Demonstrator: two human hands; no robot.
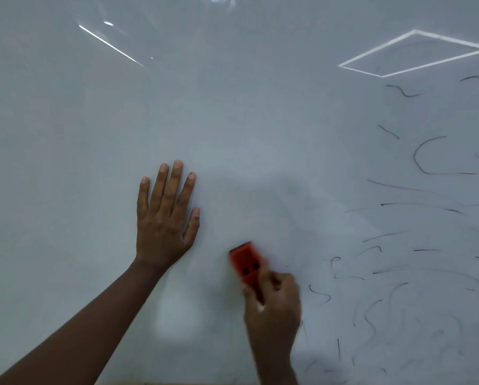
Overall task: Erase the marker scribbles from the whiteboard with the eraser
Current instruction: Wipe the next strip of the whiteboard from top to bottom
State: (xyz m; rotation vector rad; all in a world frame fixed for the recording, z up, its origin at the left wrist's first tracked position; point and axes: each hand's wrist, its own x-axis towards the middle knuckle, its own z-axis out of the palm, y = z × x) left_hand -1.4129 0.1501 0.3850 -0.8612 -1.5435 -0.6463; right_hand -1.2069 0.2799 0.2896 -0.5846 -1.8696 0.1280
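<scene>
The whiteboard fills the whole view. Black marker scribbles cover its right side, from top to bottom; the left and middle are wiped white. My right hand grips an orange eraser at the lower middle, pressed against the board just left of the scribbles and blurred by motion. My left hand lies flat on the board to the left of the eraser, fingers straight and spread, holding nothing.
Ceiling lights reflect on the glossy board: a bright rectangle outline at the upper right and a thin line at the upper left. A strip of tan edge shows along the bottom.
</scene>
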